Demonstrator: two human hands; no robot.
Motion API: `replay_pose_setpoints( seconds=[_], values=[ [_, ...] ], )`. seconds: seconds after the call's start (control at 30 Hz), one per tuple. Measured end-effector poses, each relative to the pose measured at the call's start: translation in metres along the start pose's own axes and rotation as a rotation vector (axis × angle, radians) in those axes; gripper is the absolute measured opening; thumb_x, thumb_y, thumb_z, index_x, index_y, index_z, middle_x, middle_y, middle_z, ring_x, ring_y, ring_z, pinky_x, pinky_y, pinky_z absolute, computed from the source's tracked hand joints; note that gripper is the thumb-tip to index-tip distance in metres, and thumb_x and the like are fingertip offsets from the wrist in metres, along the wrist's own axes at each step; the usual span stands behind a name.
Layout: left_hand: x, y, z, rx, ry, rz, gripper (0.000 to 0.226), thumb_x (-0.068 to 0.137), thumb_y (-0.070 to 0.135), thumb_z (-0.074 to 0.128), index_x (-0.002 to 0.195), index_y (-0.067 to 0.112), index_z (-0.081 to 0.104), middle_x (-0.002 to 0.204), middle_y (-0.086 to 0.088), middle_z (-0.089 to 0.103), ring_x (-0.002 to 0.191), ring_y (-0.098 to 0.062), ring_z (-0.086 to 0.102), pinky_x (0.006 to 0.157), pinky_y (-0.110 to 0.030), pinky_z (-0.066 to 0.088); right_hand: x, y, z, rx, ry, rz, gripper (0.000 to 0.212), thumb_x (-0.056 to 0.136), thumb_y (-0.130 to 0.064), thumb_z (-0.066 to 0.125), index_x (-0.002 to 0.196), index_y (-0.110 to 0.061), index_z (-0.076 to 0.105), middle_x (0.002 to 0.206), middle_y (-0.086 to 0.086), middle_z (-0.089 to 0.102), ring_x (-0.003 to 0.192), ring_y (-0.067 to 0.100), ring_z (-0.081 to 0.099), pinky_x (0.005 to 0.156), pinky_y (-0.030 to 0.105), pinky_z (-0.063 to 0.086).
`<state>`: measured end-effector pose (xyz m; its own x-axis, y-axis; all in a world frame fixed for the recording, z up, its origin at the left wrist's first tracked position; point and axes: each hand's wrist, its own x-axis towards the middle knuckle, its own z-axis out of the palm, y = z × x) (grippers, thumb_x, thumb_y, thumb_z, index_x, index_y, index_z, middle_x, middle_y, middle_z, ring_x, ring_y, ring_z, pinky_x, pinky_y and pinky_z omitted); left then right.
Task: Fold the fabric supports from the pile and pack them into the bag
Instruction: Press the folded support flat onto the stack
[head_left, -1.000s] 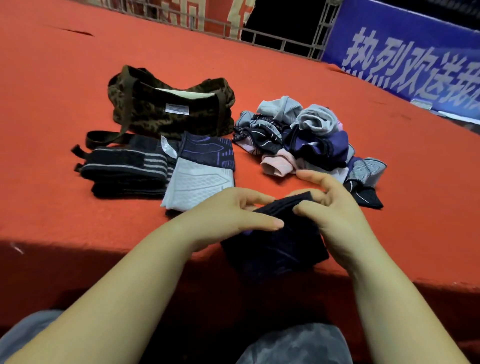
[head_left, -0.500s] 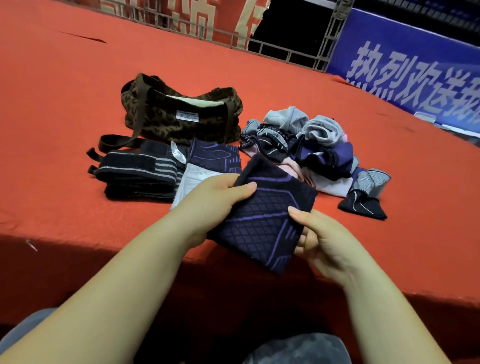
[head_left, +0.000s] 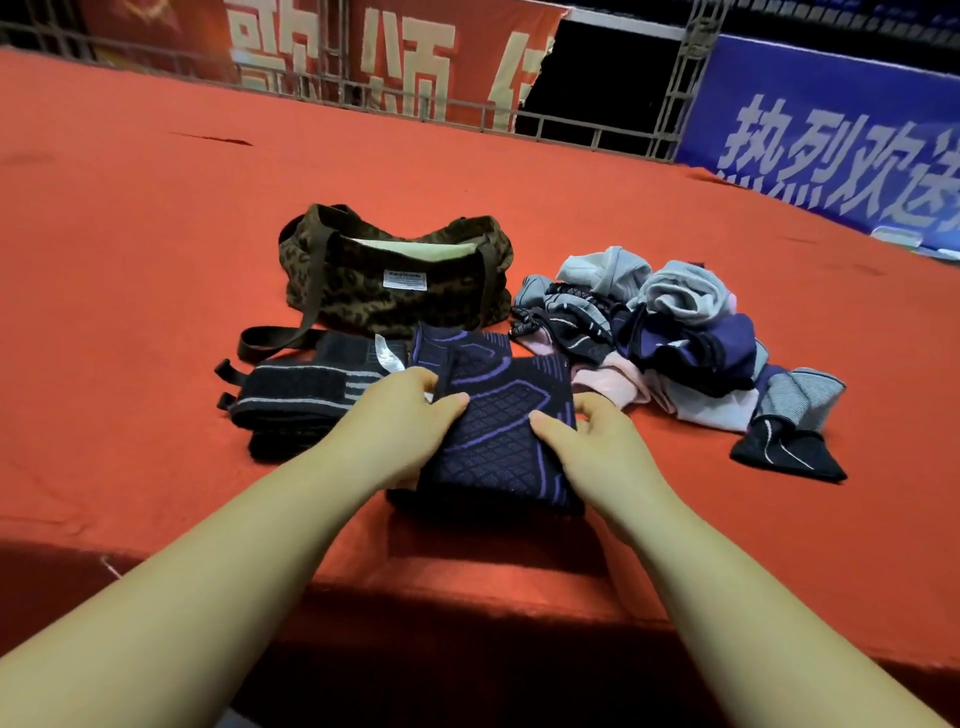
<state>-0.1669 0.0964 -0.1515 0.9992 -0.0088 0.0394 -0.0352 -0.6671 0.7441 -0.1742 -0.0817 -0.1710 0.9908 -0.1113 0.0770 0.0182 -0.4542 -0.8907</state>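
Head view: red carpeted platform (head_left: 156, 234), banners (head_left: 831, 140) behind.

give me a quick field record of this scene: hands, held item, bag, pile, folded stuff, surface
left hand: left hand grips the left edge of the navy-purple support
right hand: right hand grips its right edge, thumb on top
held item: navy-purple support, folded, lying on other folded pieces
bag: leopard-print bag, mouth open, behind the folded pieces
pile: unfolded supports heaped to the right of the bag
folded stuff: black striped support lies left of the held one
surface: red table
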Motion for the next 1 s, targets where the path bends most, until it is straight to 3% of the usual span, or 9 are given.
replay_pose_setpoints(
  seconds=[0.07,0.13,0.23,0.37,0.63,0.77,0.87,0.93,1.0],
  values=[
    [0.003,-0.004,-0.007,0.111,0.076,0.005,0.017,0.092,0.039,0.055,0.089,0.022,0.058,0.084,0.003,0.057,0.086,-0.019,0.053,0.067,-0.028,0.030,0.007,-0.005,0.008,-0.084,-0.001,-0.020,0.021,0.087,-0.029,0.063,0.100,-0.015,0.057,0.076,-0.011,0.062,0.076,0.009,0.059,0.057,0.016,0.039],
    [0.006,-0.008,-0.009,0.178,0.128,0.004,0.027,0.090,0.040,0.057,0.108,0.021,0.061,0.095,0.000,0.063,0.097,-0.021,0.057,0.070,-0.027,0.032,0.012,-0.007,0.016,-0.146,0.017,-0.019,0.025,0.086,-0.032,0.064,0.104,-0.018,0.054,0.074,-0.014,0.057,0.081,0.010,0.058,0.059,0.022,0.035],
    [0.009,-0.013,-0.007,0.276,0.172,0.026,0.040,0.088,0.040,0.061,0.121,0.018,0.056,0.109,-0.004,0.066,0.106,-0.024,0.058,0.078,-0.030,0.039,0.016,-0.007,0.025,-0.227,0.054,-0.031,0.032,0.083,-0.032,0.067,0.108,-0.019,0.053,0.076,-0.014,0.057,0.084,0.013,0.058,0.058,0.022,0.033],
    [0.010,-0.018,0.000,0.399,0.158,0.071,0.045,0.089,0.039,0.061,0.128,0.018,0.048,0.117,-0.007,0.063,0.113,-0.027,0.055,0.089,-0.034,0.042,0.018,0.001,0.032,-0.305,0.053,-0.018,0.045,0.081,-0.037,0.068,0.117,-0.018,0.051,0.099,0.003,0.068,0.096,0.022,0.062,0.071,0.027,0.041],
    [0.012,-0.019,0.004,0.438,0.186,0.123,0.040,0.091,0.036,0.058,0.125,0.019,0.046,0.118,-0.007,0.061,0.111,-0.028,0.055,0.087,-0.036,0.042,0.020,0.009,0.033,-0.287,0.050,-0.062,0.045,0.081,-0.036,0.069,0.118,-0.020,0.048,0.070,-0.010,0.050,0.079,0.016,0.056,0.059,0.028,0.033],
    [0.011,-0.020,0.003,0.588,0.196,0.121,0.042,0.088,0.037,0.062,0.122,0.018,0.047,0.118,-0.006,0.056,0.106,-0.029,0.056,0.082,-0.038,0.044,0.019,0.010,0.033,-0.352,0.032,-0.064,0.050,0.081,-0.039,0.068,0.122,-0.022,0.045,0.090,-0.005,0.054,0.094,0.020,0.059,0.068,0.026,0.035],
    [0.015,-0.023,0.004,0.834,0.235,0.306,0.047,0.065,0.022,0.080,0.106,0.009,0.062,0.101,-0.014,0.059,0.085,-0.036,0.059,0.065,-0.040,0.047,0.015,0.007,0.033,-0.546,0.104,-0.276,0.053,0.081,-0.035,0.067,0.128,-0.022,0.046,0.115,-0.001,0.051,0.109,0.021,0.051,0.087,0.033,0.041],
    [0.018,-0.024,0.004,0.850,0.279,0.517,0.038,0.064,0.016,0.067,0.100,0.004,0.068,0.097,-0.017,0.066,0.082,-0.038,0.064,0.065,-0.041,0.052,0.015,0.003,0.034,-0.618,0.088,-0.504,0.054,0.080,-0.032,0.065,0.130,-0.020,0.050,0.125,0.004,0.051,0.116,0.026,0.049,0.097,0.038,0.037],
    [0.016,-0.021,0.008,0.883,0.159,0.604,0.048,0.077,0.022,0.042,0.113,0.000,0.065,0.116,-0.022,0.064,0.105,-0.038,0.062,0.085,-0.046,0.051,0.015,-0.001,0.034,-0.708,-0.057,-0.573,0.059,0.083,-0.036,0.058,0.139,-0.019,0.044,0.143,0.007,0.042,0.133,0.026,0.037,0.110,0.040,0.025]
  ],
)
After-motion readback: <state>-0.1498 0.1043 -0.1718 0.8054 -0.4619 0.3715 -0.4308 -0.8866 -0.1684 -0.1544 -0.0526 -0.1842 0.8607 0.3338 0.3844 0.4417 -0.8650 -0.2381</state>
